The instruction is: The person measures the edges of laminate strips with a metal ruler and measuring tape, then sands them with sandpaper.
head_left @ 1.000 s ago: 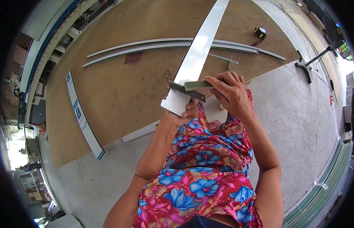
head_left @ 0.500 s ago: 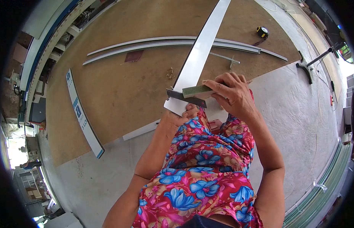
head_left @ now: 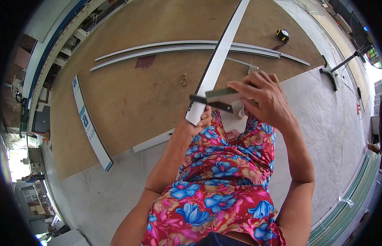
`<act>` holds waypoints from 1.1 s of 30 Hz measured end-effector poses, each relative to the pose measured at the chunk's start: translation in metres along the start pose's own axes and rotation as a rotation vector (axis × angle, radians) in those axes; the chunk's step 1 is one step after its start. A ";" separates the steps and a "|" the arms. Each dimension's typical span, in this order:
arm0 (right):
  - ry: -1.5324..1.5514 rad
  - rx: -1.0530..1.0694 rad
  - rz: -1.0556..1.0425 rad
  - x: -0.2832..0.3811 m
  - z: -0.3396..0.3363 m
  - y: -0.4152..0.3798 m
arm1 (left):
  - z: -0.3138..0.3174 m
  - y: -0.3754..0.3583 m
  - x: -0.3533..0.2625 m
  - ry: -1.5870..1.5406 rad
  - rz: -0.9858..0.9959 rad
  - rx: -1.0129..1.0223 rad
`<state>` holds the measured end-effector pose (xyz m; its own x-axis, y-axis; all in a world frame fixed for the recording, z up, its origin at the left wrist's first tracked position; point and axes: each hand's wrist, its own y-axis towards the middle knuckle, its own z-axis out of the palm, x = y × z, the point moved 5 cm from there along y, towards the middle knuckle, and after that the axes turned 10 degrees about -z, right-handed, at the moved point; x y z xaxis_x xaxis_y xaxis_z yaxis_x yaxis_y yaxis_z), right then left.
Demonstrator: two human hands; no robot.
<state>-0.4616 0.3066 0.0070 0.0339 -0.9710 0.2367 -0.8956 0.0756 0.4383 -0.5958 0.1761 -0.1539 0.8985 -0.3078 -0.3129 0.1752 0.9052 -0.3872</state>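
My left hand [head_left: 198, 127] is closed around the near end of a long white strip [head_left: 221, 59], which has a dark edge and slants away over the brown board. In my right hand [head_left: 267, 98] is a tool [head_left: 223, 96] with a thick, green-edged block and a flat dark blade. Fingers and thumb pinch the block from its right end. The blade lies across the strip near its held end, just above my left fingers; blur hides whether it touches. I cannot make out the tool's exact kind.
The brown board [head_left: 133, 102] bears long thin strips [head_left: 158, 49], a lettered white strip [head_left: 89, 123], a dark red piece [head_left: 145, 62], several small brass-coloured bits [head_left: 184, 80] and a tape measure [head_left: 283, 35]. A black stand [head_left: 331, 74] is at right. Long greenish lengths [head_left: 342, 205] lie lower right.
My right hand has moved right with the tool, which is now blurred. The white strip has turned about its length, showing a narrower face and more dark edge. My left hand keeps its grip.
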 end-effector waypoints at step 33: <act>0.715 -0.150 0.384 0.006 0.026 -0.035 | 0.011 0.001 -0.002 0.114 0.063 0.032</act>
<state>-0.4411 0.2921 -0.0295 0.0573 -0.4962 0.8663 -0.8354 0.4513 0.3137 -0.5932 0.1813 -0.1440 0.8567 -0.2798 -0.4334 0.1342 0.9321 -0.3364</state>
